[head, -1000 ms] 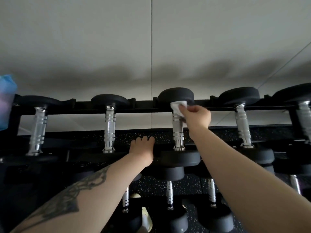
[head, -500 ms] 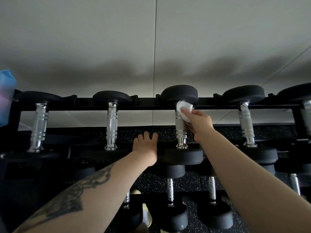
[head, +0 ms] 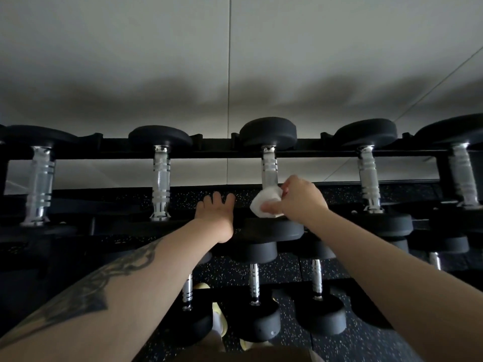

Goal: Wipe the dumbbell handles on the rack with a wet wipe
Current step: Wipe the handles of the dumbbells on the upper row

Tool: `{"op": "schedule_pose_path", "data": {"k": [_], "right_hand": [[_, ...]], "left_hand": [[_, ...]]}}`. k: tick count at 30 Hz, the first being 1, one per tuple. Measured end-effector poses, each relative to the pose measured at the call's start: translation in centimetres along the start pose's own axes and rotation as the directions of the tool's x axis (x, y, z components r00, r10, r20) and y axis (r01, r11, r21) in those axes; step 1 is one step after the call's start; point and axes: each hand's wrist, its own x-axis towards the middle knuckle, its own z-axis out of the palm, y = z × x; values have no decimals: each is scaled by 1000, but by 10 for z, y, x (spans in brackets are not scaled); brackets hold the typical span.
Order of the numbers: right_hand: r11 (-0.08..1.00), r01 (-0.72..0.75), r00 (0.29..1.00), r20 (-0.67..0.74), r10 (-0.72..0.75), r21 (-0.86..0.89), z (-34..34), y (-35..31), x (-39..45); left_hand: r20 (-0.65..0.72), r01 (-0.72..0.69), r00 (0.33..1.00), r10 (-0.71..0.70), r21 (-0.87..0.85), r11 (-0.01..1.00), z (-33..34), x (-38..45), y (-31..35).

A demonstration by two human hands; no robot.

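Head view: wet wipe (head: 266, 202) is pinched in the right hand (head: 303, 198) at the near end of the middle dumbbell handle (head: 269, 168); left hand (head: 217, 218) is rested open on the rack (head: 125, 226)

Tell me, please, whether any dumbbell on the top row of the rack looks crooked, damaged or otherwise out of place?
Nothing stands out. The top-row dumbbells sit evenly spaced on the rack. The right hand holds the wipe at the near end of the middle handle; the left hand rests on the front rail.
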Motion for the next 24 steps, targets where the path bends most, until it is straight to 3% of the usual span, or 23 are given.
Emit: {"op": "schedule_pose_path", "data": {"k": [2,6,14,16,19,24], "right_hand": [[999,-18,999,29,17,44,-9,-6,12],[914,-68,997,49,53,400,8,3,10],[900,-142,985,144,90,411,-9,41,10],[876,-149,989,69,132,459,1,32,1],[950,4,988,-148,44,313,12,11,-27],[965,239,968,-112,-227,109,5,3,-52]], "left_hand": [[7,5,1000,-5,-2,1000,-1,-1,1],[21,4,1000,-4,3,1000,-3,-1,0],[43,-12,999,13,-3,1000,-6,-3,0],[21,-17,1000,17,-8,1000,-4,-4,0],[27,-28,999,28,-20,999,-5,-3,-2],[32,-21,999,22,-22,1000,-5,-1,-1]]}}
